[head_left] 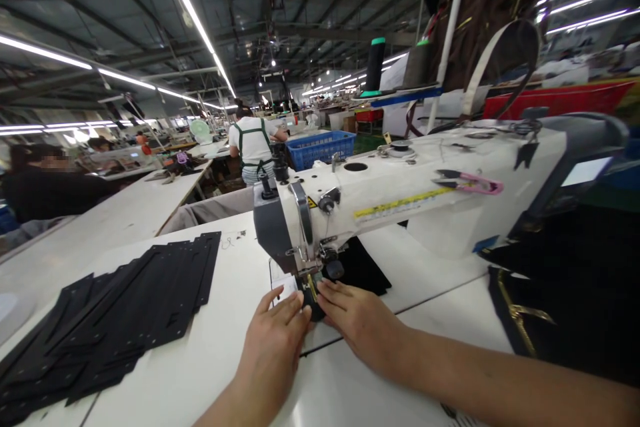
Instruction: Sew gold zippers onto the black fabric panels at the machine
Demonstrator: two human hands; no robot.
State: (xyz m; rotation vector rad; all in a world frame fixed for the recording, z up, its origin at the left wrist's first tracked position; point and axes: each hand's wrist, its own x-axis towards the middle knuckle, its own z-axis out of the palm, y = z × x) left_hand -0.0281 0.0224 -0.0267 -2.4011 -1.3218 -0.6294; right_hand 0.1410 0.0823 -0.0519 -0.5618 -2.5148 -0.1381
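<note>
Left hand point(277, 333): fingers loosely spread, lower centre
Right hand point(367, 320): fingers together, laid on black workpiece point(317, 311)
Workpiece: probably light, pliable; hold flat near edges

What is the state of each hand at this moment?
Left hand: palm down, beside the black piece at the sewing machine; grip cannot be told.
Right hand: palm down, at that piece's other side; grip cannot be told.

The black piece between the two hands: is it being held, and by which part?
The left hand and right hand flank the black piece at its near end; whether they grip or only press it cannot be told.
</note>
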